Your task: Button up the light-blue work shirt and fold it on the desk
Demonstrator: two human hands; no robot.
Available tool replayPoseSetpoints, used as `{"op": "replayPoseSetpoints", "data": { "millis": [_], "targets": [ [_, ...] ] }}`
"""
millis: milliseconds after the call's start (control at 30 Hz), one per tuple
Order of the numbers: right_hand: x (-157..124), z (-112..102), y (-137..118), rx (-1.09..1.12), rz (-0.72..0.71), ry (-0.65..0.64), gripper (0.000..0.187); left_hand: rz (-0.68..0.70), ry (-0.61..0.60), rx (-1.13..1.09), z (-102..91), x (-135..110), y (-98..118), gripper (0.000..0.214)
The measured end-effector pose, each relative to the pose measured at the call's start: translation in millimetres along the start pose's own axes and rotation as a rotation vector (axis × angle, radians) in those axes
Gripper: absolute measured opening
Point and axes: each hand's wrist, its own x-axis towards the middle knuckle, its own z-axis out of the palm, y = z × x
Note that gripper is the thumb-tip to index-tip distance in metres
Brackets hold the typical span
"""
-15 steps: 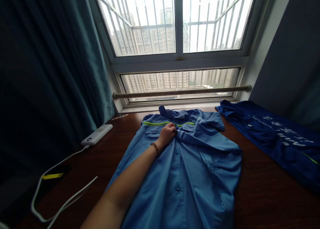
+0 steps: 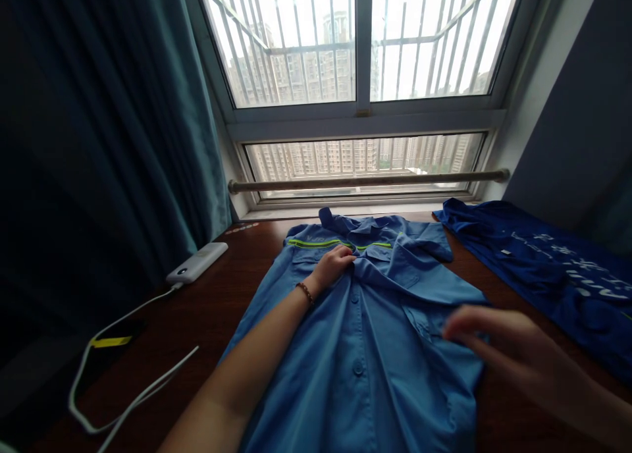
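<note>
A light blue short-sleeved work shirt (image 2: 330,374) lies front up on the brown wooden surface, its collar toward the window. Yellow-green stripes cross its chest, and buttons run down the middle. My left hand (image 2: 332,266), wearing a beaded bracelet, is closed on the shirt's front at the button strip, just below the stripes. Folds spread from that grip, and the fingertips are partly hidden. Blurred by motion, my right hand (image 2: 508,347) is over the shirt's right side, fingers stretched out and thumb apart, with nothing visible in it. Whether it touches the cloth I cannot tell.
A dark blue garment with white lettering (image 2: 538,262) lies at the right. On the left are a white power bank (image 2: 200,262), its white cable (image 2: 143,400) and a yellow strip (image 2: 111,342). Beyond stand a blue curtain (image 2: 162,124) and a window with a rail (image 2: 370,182).
My right hand has come into view from the right, over the shirt's side. My left hand keeps its place on the shirt front. The whole view has shifted slightly.
</note>
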Motion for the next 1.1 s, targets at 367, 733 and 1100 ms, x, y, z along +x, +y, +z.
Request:
{"op": "replayPoseSetpoints", "data": {
  "millis": [367, 733, 1100],
  "targets": [
    [83, 162, 92, -0.225, -0.379, -0.258, 0.034, -0.276, 0.304, -0.085, 18.9, 5, -6, 0.013],
    [75, 149, 80, -0.376, -0.184, -0.303, 0.024, -0.299, 0.171, -0.056, 28.4, 24, -27, 0.014],
    [86, 145, 109, -0.292, 0.102, -0.311, 0.005, -0.357, -0.312, -0.21, -35.5, 37, 53, 0.006]
  ]
}}
